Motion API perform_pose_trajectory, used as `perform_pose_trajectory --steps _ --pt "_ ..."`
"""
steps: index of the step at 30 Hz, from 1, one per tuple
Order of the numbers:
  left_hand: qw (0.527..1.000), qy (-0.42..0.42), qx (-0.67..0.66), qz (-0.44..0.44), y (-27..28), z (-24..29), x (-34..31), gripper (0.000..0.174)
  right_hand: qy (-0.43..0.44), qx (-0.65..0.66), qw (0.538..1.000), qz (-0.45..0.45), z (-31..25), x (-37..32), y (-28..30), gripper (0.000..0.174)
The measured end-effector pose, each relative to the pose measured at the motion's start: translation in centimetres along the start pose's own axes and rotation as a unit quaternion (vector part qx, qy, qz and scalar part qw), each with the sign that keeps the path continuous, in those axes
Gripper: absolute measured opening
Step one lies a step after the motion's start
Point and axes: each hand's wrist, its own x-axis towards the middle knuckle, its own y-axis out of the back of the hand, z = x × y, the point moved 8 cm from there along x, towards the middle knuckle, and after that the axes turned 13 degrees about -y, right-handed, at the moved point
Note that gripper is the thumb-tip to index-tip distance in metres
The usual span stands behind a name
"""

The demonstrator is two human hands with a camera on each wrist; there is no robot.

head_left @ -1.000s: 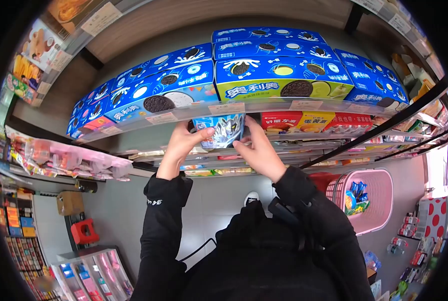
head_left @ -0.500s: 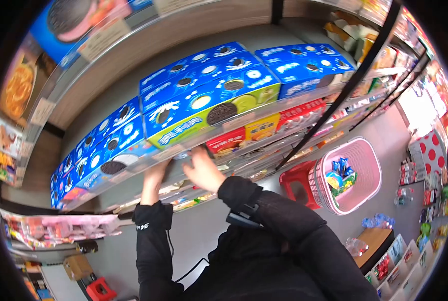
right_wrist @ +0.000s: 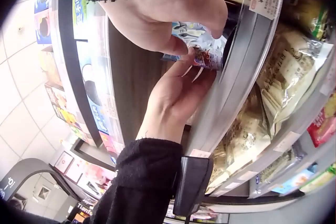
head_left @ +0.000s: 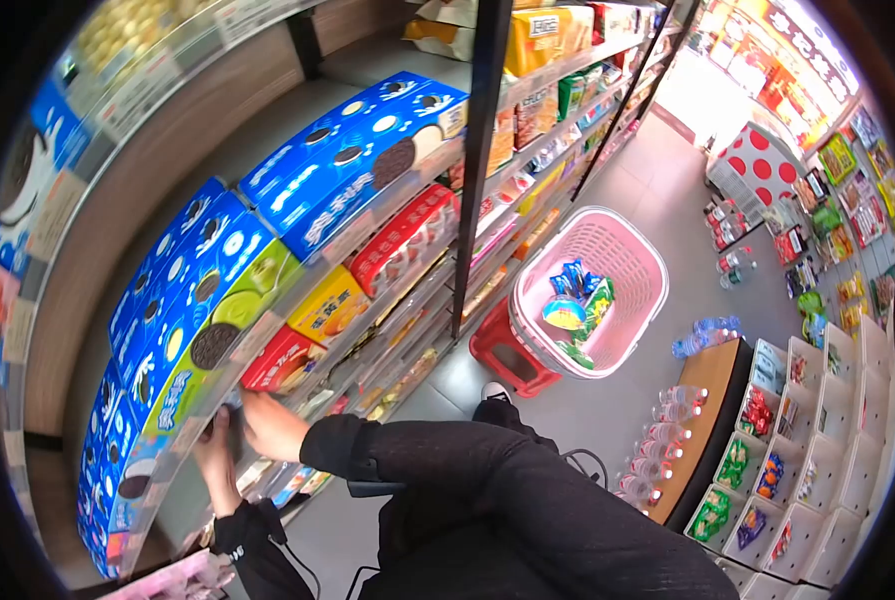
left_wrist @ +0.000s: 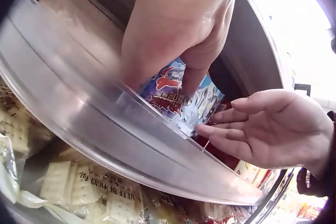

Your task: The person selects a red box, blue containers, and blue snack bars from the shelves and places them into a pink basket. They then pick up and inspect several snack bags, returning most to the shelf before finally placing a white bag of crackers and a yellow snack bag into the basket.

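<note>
- Upper centre, left hand (left_wrist: 173, 29) grips the blue pack (left_wrist: 202, 109), likely for control!
- Right: open right hand (left_wrist: 278, 127), fingers relaxed beside it (steadying guard, perhaps).

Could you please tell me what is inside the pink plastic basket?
The pink plastic basket holds shiny blue packets, a round blue-and-yellow pack and green packaging. Whatever lies beneath them is covered from view.

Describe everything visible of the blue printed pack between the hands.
The blue printed pack looks glossy, with red artwork and a silver-white figure. It sits behind the shelf lip, no tear showing. The left hand grips it, covering part; the right hand has its fingertips at one edge, contact unclear. Its back and contents are hidden.
</note>
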Motion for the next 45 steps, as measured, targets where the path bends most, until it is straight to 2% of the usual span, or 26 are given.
perform_pose_trajectory --steps 3,5,6,7,9,11,13,15,17,19,21,23,25,27,29,31,32,33,35,36,37,39,41,43,45 --pt "1.0 -0.021 -0.002 -0.017 -0.9 1.4 -0.6 0.038 0.014 0.015 0.999 -0.025 0.0 -1.2 0.2 0.047" --pt "0.999 -0.022 0.014 -0.033 -0.5 1.3 -1.9 0.044 0.0 0.014 0.992 -0.125 -1.9 -3.1 1.3 0.05" --pt "0.994 -0.033 0.106 0.01 1.0 0.9 -2.8 0.046 0.047 -0.018 0.988 -0.143 -2.1 -3.8 1.3 0.05" --pt "0.978 -0.045 0.198 0.052 1.7 1.6 -3.3 0.048 0.047 -0.032 0.979 -0.198 -3.3 -4.9 2.5 0.048" --pt "0.973 -0.11 0.184 0.089 0.4 5.1 -5.8 0.047 0.119 -0.041 0.961 -0.247 -4.4 -6.7 4.8 0.04" --pt "0.981 -0.091 0.156 0.076 -1.0 7.1 -7.5 0.042 0.126 0.013 0.94 -0.317 -5.9 -8.3 9.0 0.029" --pt "0.991 -0.07 0.103 0.049 -4.5 8.9 -8.8 0.028 0.095 -0.011 0.943 -0.317 -6.0 -9.4 14.1 0.023" --pt "0.994 -0.07 0.071 -0.049 -9.8 10.2 -9.2 0.026 0.01 0.021 0.955 -0.296 -4.3 -10.0 19.8 0.024" --pt "0.981 -0.088 0.033 -0.17 -16.5 12.0 -8.8 0.028 -0.085 -0.039 0.976 -0.199 -0.3 -10.0 26.0 0.024" --pt "0.965 -0.102 0.044 -0.238 -21.6 12.7 -8.6 0.027 -0.134 -0.069 0.987 -0.057 4.8 -10.8 32.9 0.023" --pt "0.921 -0.152 0.108 -0.343 -26.7 13.8 -8.4 0.025 -0.236 -0.022 0.97 0.058 12.0 -12.9 39.1 0.023" --pt "0.908 -0.16 0.109 -0.373 -31.3 14.8 -8.1 0.025 -0.341 -0.062 0.926 0.152 22.9 -16.6 44.8 0.025" --pt "0.893 -0.167 0.112 -0.403 -35.3 14.9 -8.0 0.025 -0.44 -0.155 0.855 0.228 27.2 -20.4 48.2 0.025" --pt "0.856 -0.199 0.114 -0.464 -39.3 14.0 -8.6 0.025 -0.538 -0.148 0.798 0.229 38.3 -24.8 49.9 0.028" --pt "0.844 -0.186 0.111 -0.49 -42.5 12.9 -9.1 0.025 -0.552 -0.118 0.796 0.22 39.0 -25.4 50.1 0.028" --pt "0.833 -0.173 0.111 -0.514 -45.1 11.7 -9.7 0.024 -0.687 0.039 0.692 0.216 39.3 -27.0 49.0 0.035" --pt "0.823 -0.164 0.1 -0.534 -46.2 11.2 -10.2 0.024 -0.699 0.058 0.683 0.205 42.9 -28.0 48.7 0.04" --pt "0.813 -0.155 0.089 -0.554 -47.2 10.6 -10.8 0.024 -0.7 0.06 0.684 0.197 43.2 -27.9 48.6 0.04" --pt "0.81 -0.15 0.096 -0.559 -48.3 9.7 -11.3 0.024 -0.707 0.23 0.622 0.246 44.1 -28.4 47.3 0.035" --pt "0.806 -0.124 0.093 -0.571 -48.8 9.2 -11.5 0.025 -0.698 0.309 0.607 0.222 44.8 -28.2 46.5 0.029" --pt "0.803 -0.099 0.089 -0.581 -49.2 8.7 -11.8 0.026 -0.7 0.309 0.607 0.215 45.4 -28.3 46.3 0.029" --pt "0.808 -0.102 0.098 -0.571 -49.5 7.9 -12.1 0.026 -0.674 0.372 0.592 0.238 46.0 -28.0 46.0 0.023" --pt "0.805 -0.08 0.092 -0.58 -49.8 7.4 -12.5 0.027 -0.673 0.37 0.592 0.245 46.0 -27.8 46.0 0.019" --pt "0.805 -0.068 0.09 -0.583 -50.0 7.1 -12.9 0.026 -0.639 0.396 0.573 0.326 44.6 -27.5 47.0 0.02" --pt "0.804 -0.062 0.084 -0.586 -50.4 6.9 -13.1 0.026 -0.622 0.41 0.573 0.343 43.3 -27.1 47.9 0.017"
